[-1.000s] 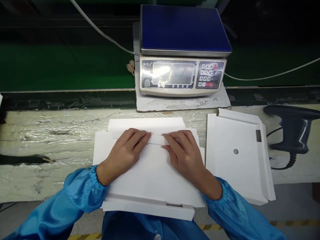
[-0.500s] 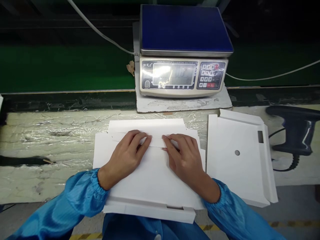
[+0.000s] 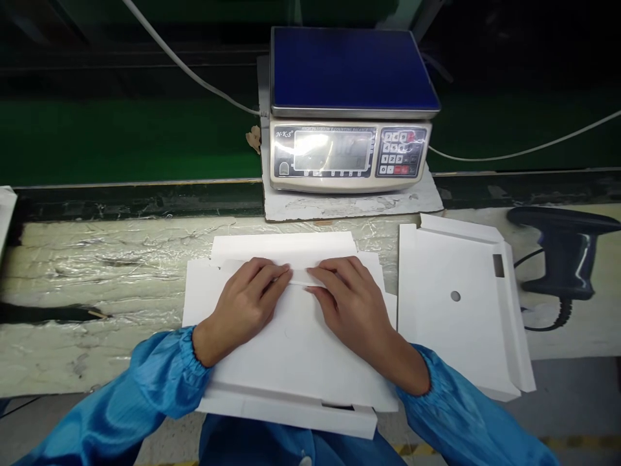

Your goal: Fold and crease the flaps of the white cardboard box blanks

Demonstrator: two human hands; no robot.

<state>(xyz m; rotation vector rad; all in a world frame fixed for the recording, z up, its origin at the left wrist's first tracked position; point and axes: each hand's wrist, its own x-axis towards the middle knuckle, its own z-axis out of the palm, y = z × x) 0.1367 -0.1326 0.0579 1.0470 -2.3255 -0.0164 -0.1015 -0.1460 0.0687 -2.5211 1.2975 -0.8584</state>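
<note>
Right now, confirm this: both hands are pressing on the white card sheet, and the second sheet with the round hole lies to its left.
Wrong on one point: the second white card sheet with the round hole lies to the right of the sheet under the left hand and right hand, as the head view shows. Both hands do press on that sheet.

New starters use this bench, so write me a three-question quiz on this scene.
1. Multiple choice: What are the left hand and right hand pressing on? A) a white folded card B) a cable C) a scanner
2. True or false: The other white card, right of the hands, has a round hole.
3. Fill in: The device behind the cards, with a blue platform and a keypad, is a ____.

Key: 1 A; 2 true; 3 counting scale.
</note>
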